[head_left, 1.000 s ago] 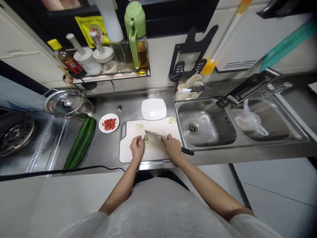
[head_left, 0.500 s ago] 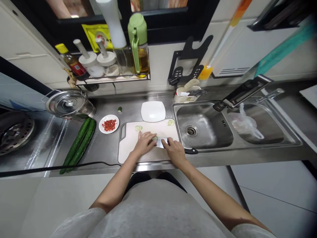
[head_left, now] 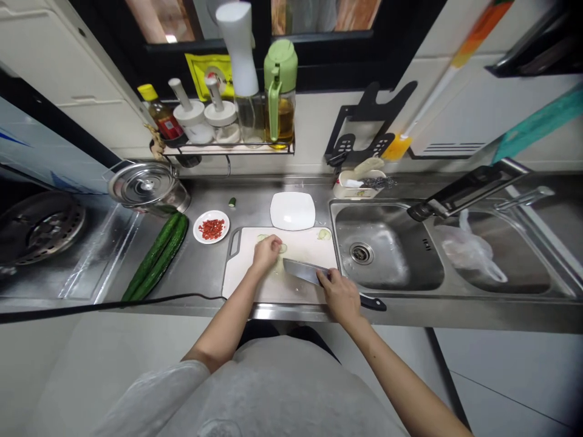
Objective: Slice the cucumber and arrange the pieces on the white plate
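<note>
My right hand (head_left: pixel 342 294) grips a kitchen knife (head_left: pixel 301 271), its blade angled left over the white cutting board (head_left: pixel 243 273). The dark handle sticks out behind the hand, past the board's right edge. Fingers of my left hand (head_left: pixel 266 255) are pinched together at a thin pale-green cucumber slice (head_left: pixel 283 248), just beyond the knife tip. Other slices lie partly hidden behind that hand. A small group of cucumber slices (head_left: pixel 323 234) rests in the board's far right corner. Behind the board stands a white square plate (head_left: pixel 293 210).
Left of the board are a small plate of chopped red pieces (head_left: pixel 212 229), two whole cucumbers (head_left: pixel 157 255) and a lidded steel pot (head_left: pixel 146 185). A cucumber end (head_left: pixel 232 202) lies behind. On the right is a double sink (head_left: pixel 387 243). A black cable (head_left: pixel 136 303) crosses the counter's front.
The knife has drawn back to the right, away from my left hand, showing more blade. My left fingers have gone from lying over the cucumber to pinching a slice. The view has shifted slightly.
</note>
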`<action>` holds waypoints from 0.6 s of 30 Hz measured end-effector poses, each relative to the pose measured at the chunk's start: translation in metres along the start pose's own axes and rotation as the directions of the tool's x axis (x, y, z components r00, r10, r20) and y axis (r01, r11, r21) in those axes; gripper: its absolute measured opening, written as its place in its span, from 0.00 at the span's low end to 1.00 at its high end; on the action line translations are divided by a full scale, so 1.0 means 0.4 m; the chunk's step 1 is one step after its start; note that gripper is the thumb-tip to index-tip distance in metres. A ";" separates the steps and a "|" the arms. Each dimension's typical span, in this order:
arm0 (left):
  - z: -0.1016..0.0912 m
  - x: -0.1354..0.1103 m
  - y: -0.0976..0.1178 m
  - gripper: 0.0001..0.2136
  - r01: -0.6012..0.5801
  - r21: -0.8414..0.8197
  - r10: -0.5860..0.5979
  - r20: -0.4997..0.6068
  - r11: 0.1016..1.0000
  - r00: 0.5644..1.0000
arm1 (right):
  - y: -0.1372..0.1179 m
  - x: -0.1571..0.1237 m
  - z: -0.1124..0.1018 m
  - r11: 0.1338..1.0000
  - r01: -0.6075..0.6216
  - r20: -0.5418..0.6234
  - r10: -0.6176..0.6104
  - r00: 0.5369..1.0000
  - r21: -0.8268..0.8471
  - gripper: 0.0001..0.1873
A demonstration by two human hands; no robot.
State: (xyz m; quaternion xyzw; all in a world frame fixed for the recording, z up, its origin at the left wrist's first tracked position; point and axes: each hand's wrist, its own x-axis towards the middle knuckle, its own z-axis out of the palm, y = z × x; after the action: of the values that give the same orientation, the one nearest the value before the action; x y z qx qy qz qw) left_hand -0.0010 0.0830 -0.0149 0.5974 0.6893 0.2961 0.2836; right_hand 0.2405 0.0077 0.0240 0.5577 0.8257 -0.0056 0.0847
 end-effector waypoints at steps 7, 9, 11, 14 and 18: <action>-0.017 0.068 -0.066 0.06 0.248 0.119 -0.229 -0.151 0.962 0.962 | 0.029 -0.023 0.023 0.996 -0.093 0.023 0.093 0.995 -0.009 0.21; -0.015 0.076 -0.067 0.06 0.277 0.149 -0.255 -0.152 0.949 0.955 | 0.033 -0.025 0.028 0.994 -0.111 0.030 0.111 0.993 -0.002 0.21; -0.010 0.081 -0.067 0.05 0.288 0.180 -0.262 -0.155 0.941 0.953 | 0.036 -0.024 0.031 0.992 -0.127 0.030 0.127 0.991 0.012 0.21; 0.000 0.087 -0.068 0.04 0.251 0.226 -0.208 -0.196 0.941 0.958 | 0.034 -0.021 0.028 0.988 -0.146 0.031 0.145 0.989 0.043 0.20; 0.000 0.074 -0.077 0.03 0.181 0.187 -0.117 -0.308 0.966 0.944 | 0.023 -0.012 0.014 0.964 -0.229 0.089 0.218 0.972 0.137 0.19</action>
State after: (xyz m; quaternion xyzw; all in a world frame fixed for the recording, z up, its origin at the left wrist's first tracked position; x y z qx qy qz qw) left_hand -0.0247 0.1089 -0.0390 0.5193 0.7948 0.2840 0.1340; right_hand 0.2513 0.0061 0.0200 0.6514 0.7512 -0.0768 0.0740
